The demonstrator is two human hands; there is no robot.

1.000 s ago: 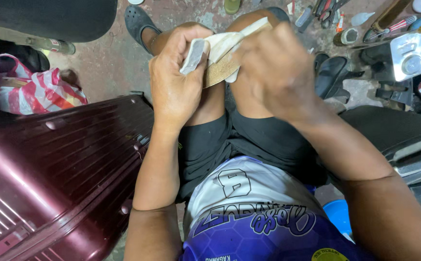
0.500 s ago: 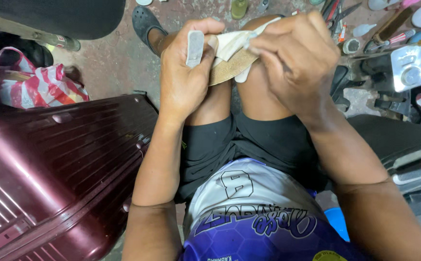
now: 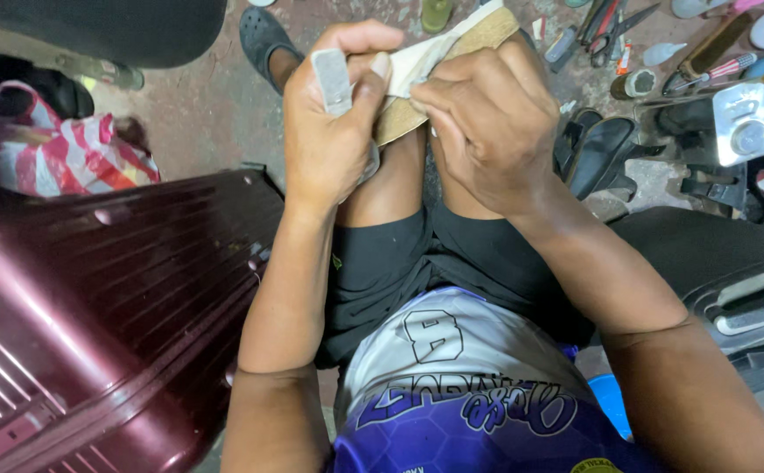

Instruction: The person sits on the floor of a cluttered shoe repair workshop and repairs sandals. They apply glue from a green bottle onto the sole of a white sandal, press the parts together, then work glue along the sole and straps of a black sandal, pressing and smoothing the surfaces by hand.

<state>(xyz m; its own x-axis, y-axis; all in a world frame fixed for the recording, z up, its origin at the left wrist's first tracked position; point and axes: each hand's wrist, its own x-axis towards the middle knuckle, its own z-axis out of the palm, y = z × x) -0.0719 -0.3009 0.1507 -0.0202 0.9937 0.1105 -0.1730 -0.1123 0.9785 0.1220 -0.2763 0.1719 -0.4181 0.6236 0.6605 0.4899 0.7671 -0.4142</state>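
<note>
- The tan sole piece, a flat strip with a pale cloth-like layer on it, sits above the seated person's knees, pinched between both hands.
- The left hand is curled shut; a small grey flat tool stands upright between its thumb and fingers, and the fingertips press against the strip's near end.
- The right hand is closed over the strip from the other side, fingers bent tight; what its fingertips pinch is hidden, possibly the pale layer.
- A maroon suitcase lies just beside the left arm.
- A red-and-white striped bag rests beyond the suitcase.
- On the floor, black sandals and scattered tools, scissors among them, lie to the right.
</note>
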